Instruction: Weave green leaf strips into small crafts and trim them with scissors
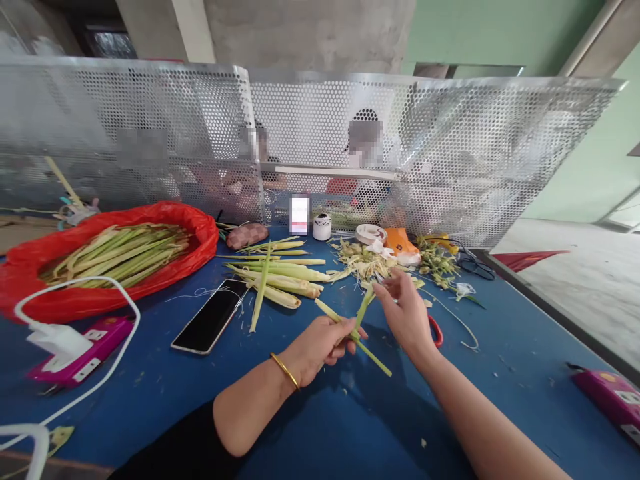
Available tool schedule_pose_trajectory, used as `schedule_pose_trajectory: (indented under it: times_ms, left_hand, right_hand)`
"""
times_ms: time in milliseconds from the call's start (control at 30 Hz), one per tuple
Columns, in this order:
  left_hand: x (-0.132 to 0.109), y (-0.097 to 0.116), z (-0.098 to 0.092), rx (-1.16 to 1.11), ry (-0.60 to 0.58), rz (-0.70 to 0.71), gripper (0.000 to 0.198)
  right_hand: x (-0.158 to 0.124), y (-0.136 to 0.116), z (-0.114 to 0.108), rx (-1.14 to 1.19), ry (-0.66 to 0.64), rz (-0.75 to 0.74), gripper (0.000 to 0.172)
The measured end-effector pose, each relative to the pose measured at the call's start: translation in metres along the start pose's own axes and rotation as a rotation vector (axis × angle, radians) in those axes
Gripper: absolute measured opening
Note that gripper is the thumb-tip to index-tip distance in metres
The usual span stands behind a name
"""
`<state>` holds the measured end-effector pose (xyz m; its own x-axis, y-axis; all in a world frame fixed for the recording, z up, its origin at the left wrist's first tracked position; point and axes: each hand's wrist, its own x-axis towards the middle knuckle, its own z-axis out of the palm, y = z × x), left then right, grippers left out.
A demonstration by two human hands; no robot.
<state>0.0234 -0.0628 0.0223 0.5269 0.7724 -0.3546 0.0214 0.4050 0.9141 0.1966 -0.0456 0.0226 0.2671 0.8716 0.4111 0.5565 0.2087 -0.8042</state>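
My left hand [333, 343], with a gold bangle on the wrist, is closed on narrow green leaf strips [373, 357] that cross at its fingertips. One strip slants down to the right; another leaf strip [365, 303] stands up towards my right hand [405, 310]. The right thumb and fingers close at that strip's upper end, though the exact grip is partly hidden. Red-handled scissors [437, 331] lie partly behind the right wrist. Left of the hands lies a row of pale green folded leaf pieces [285, 273]. Behind the right hand is a pile of leaf scraps [357, 260].
A red plastic bag [200, 233] full of long leaves [125, 250] stands left. A phone [213, 317], magenta power strips [105, 333], a tape roll [371, 234] and an orange packet [400, 243] lie on the blue table [310, 427]. A perforated metal screen [310, 113] stands behind; people sit beyond.
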Motion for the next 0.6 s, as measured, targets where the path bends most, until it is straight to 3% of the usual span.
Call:
schedule_pose_trajectory:
  times_ms: [33,67,133,200,267,433,600]
  left_hand:
    - [0.0,0.0,0.0,0.008,-0.016,-0.013,0.047]
    - [0.0,0.0,0.001,0.027,-0.03,-0.025,0.046]
    - [-0.001,-0.002,0.005,0.095,-0.029,-0.035,0.039]
    - [-0.001,-0.004,0.01,0.177,0.006,-0.03,0.026]
    - [-0.002,-0.006,0.014,0.225,0.033,-0.022,0.015]
    - [-0.004,-0.008,0.018,0.257,-0.014,-0.001,0.021]
    - [-0.006,-0.014,0.02,0.357,-0.102,0.035,0.032]
  right_hand:
    - [0.0,-0.003,-0.004,-0.108,0.065,-0.135,0.042]
    - [-0.001,-0.007,-0.006,-0.177,0.046,-0.263,0.037]
    - [-0.006,-0.016,-0.008,-0.172,-0.225,-0.427,0.021]
    - [-0.014,-0.023,-0.004,-0.057,-0.499,-0.402,0.013]
    - [-0.02,-0.026,0.001,0.057,-0.59,-0.291,0.017]
    - [-0.025,-0.023,0.01,0.18,-0.444,-0.084,0.025]
    - [-0.027,-0.023,0.012,0.163,-0.359,-0.058,0.028]
